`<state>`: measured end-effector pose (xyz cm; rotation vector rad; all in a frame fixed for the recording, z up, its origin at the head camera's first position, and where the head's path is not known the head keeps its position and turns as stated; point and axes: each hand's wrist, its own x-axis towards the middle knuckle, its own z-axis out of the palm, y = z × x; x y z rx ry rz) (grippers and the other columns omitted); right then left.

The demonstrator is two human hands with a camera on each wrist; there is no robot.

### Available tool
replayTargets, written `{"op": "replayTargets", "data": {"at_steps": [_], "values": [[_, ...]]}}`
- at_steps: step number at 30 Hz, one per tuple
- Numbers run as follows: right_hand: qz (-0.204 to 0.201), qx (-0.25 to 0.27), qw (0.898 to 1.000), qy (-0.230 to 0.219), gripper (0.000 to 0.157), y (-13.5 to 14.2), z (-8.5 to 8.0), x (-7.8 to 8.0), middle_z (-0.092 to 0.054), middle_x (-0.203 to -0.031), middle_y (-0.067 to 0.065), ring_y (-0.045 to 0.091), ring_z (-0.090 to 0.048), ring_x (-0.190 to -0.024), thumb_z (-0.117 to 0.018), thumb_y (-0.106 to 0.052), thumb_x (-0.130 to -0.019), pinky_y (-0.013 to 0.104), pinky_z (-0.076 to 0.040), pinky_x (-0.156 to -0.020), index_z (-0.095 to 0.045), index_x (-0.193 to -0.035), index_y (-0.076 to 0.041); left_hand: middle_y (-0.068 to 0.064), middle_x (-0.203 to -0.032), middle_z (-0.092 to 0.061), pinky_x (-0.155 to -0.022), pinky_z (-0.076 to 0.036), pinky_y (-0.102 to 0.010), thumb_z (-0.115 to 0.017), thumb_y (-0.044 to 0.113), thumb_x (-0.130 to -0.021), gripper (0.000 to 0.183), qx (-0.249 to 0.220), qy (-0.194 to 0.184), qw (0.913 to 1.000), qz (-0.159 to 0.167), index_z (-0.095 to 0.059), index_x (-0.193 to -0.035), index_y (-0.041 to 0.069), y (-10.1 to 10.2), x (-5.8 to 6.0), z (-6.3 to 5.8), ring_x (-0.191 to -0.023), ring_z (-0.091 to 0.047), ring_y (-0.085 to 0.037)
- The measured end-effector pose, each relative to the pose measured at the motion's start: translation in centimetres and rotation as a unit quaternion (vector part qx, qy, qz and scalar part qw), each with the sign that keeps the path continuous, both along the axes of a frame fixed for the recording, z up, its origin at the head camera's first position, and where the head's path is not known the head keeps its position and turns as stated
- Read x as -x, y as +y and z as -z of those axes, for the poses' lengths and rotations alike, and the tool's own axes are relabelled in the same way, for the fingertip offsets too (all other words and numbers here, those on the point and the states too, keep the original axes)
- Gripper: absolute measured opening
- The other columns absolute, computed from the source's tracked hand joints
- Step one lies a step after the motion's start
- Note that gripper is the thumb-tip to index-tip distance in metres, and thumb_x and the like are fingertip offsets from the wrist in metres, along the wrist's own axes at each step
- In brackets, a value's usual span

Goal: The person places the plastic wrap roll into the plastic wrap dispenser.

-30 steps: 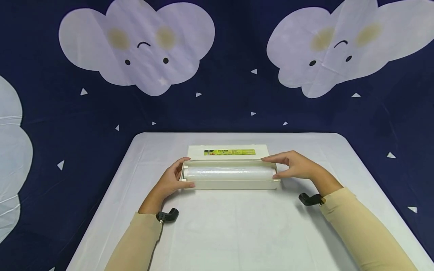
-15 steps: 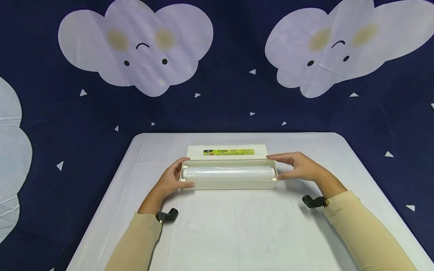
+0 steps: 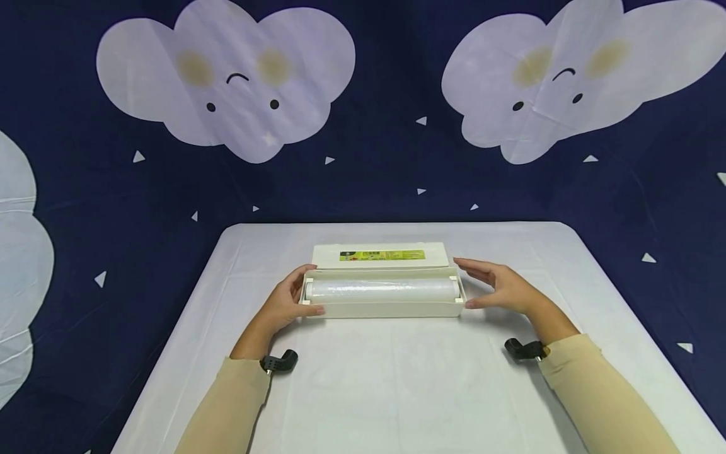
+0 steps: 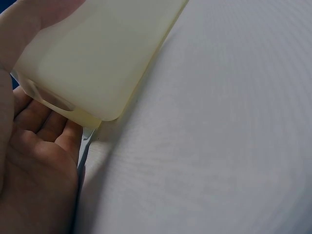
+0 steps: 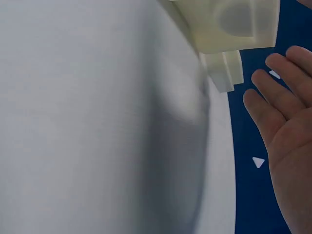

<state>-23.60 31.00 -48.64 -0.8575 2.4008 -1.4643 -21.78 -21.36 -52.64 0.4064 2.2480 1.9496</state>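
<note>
The box (image 3: 391, 310) sits toward the table's (image 3: 397, 391) far edge, about midway between the left and right edges, its length parallel to the far edge. A roll (image 3: 382, 291) of clear film lies inside. The lid (image 3: 326, 256), with a yellow-green label (image 3: 382, 255), lies on the far-edge side. The left hand (image 3: 283, 301) grips the box's left end; the right hand (image 3: 501, 290), fingers loosely extended, is just beside the right end, holding nothing. The hands are apart.
</note>
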Motion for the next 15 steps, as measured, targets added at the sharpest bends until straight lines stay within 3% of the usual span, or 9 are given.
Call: {"op": "replayTargets", "data": {"at_steps": [9,15], "values": [[0.001,0.045,0.999,0.009,0.100,-0.4,1.9,-0.2,-0.038,-0.161,0.026,0.047,-0.036,-0.146,-0.097,0.000,-0.073,0.041,-0.030,-0.119,-0.040,-0.155,0.010,-0.012,-0.153,-0.049,-0.110,-0.041,-0.023,-0.099,-0.004,-0.065,0.106,-0.004,0.004,1.0000,0.005,-0.046,-0.156,0.009,0.0,0.1,0.1,-0.141,-0.045,-0.029],[0.013,0.088,0.996,-0.006,0.100,-1.2,2.4,-0.5,-0.036,-0.161,0.029,0.042,-0.040,-0.145,-0.094,0.008,-0.071,0.041,-0.031,-0.119,-0.040,-0.155,0.012,-0.011,-0.152,-0.050,-0.108,-0.043,-0.023,-0.100,-0.002,-0.065,0.106,0.001,0.006,1.0000,0.003,-0.046,-0.156,0.010,-0.1,0.0,0.1,-0.139,-0.047,-0.029]]}}
